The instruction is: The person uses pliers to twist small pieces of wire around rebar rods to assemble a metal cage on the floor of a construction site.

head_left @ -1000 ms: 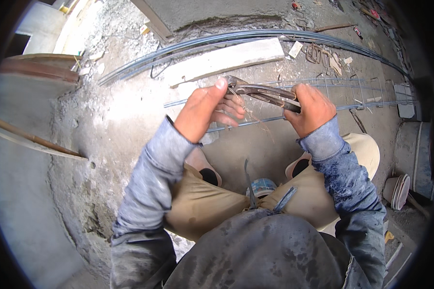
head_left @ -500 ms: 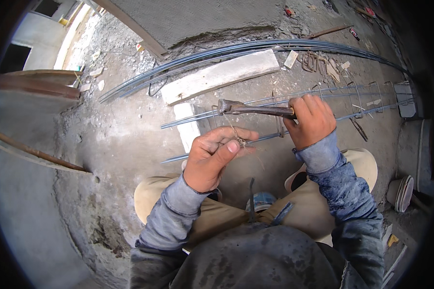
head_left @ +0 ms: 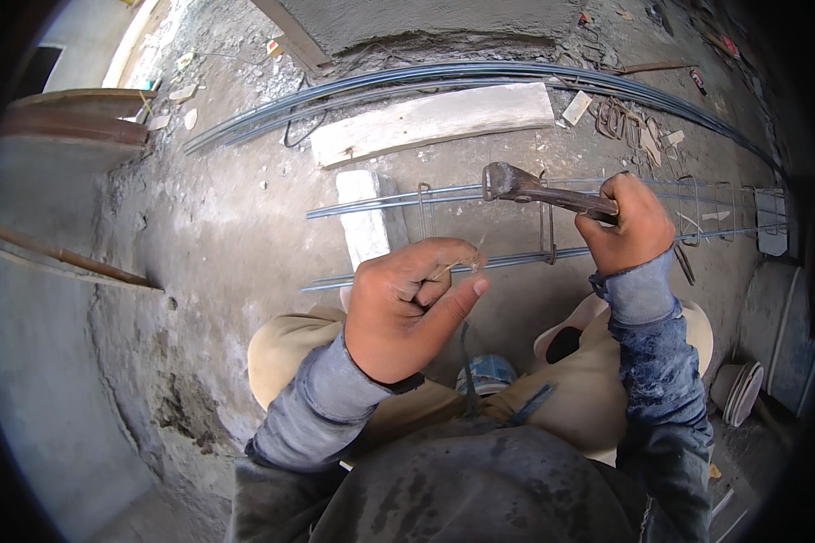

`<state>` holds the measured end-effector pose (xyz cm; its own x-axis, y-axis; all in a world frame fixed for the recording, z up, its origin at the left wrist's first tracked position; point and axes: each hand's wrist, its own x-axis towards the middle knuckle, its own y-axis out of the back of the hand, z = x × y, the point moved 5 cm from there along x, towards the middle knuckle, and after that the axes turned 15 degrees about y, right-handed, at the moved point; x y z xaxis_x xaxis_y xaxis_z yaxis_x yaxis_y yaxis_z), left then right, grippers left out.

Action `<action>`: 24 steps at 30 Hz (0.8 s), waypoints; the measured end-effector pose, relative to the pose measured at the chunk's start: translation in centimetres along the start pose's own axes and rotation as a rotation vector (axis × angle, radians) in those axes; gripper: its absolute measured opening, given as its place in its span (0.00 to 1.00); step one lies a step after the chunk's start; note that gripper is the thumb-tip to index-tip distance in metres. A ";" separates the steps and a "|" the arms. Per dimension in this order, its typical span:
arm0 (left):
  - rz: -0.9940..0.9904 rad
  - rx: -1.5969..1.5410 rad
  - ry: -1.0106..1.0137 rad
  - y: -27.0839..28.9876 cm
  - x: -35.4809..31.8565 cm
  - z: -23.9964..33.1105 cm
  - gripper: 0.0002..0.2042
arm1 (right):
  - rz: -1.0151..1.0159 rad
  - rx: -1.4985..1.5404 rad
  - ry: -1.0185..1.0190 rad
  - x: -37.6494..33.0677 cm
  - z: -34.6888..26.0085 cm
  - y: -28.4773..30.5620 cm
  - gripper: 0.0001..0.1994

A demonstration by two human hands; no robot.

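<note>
My left hand [head_left: 407,303] is in the middle, thumb and fingers pinched on a few thin pieces of tie wire [head_left: 465,265]. To its right, my right hand [head_left: 638,223] is closed around the handles of dark, worn pincers [head_left: 552,194]. Their blunt head points left, above the rebar and beyond my left fingertips. Below both hands lies a long frame of steel rebar [head_left: 516,261], with rectangular stirrups [head_left: 551,231] standing across its bars. Its left part rests over a white block [head_left: 360,213]. My left hand hides part of the near bar.
A long white plank [head_left: 435,125] lies beyond the frame, with a bundle of long rebar [head_left: 407,89] behind it. Loose bent stirrups [head_left: 618,122] and scraps lie at the far right. Stacked buckets [head_left: 738,392] stand at right; a blue-and-white container [head_left: 487,373] sits between my legs.
The pincers and my right hand have shifted right, away from my left hand. My left hand has turned slightly, still pinching the wire. The whole view has shifted a little.
</note>
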<state>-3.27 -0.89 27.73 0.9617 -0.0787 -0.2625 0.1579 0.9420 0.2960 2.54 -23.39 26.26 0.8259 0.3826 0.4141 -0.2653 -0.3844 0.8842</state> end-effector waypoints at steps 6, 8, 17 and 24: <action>0.014 0.071 -0.054 0.7 -0.4 0.7 0.07 | -0.264 0.193 0.096 0.5 -0.5 -1.1 0.18; -0.112 -0.153 0.203 0.5 -0.3 -0.4 0.07 | -0.310 0.268 0.227 0.3 -1.5 -1.8 0.22; -0.207 -0.151 0.319 2.8 -0.4 -0.8 0.09 | -0.298 0.497 0.373 -2.1 -2.9 -4.0 0.22; -0.426 -0.308 0.447 3.1 -1.4 -1.0 0.09 | -0.480 1.112 0.481 -3.0 -4.8 -5.6 0.12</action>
<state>-4.30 2.45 28.13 0.6348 -0.3830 -0.6711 0.3671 0.9137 -0.1743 -0.82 -18.39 21.14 0.4013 0.8469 0.3490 0.7474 -0.5230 0.4098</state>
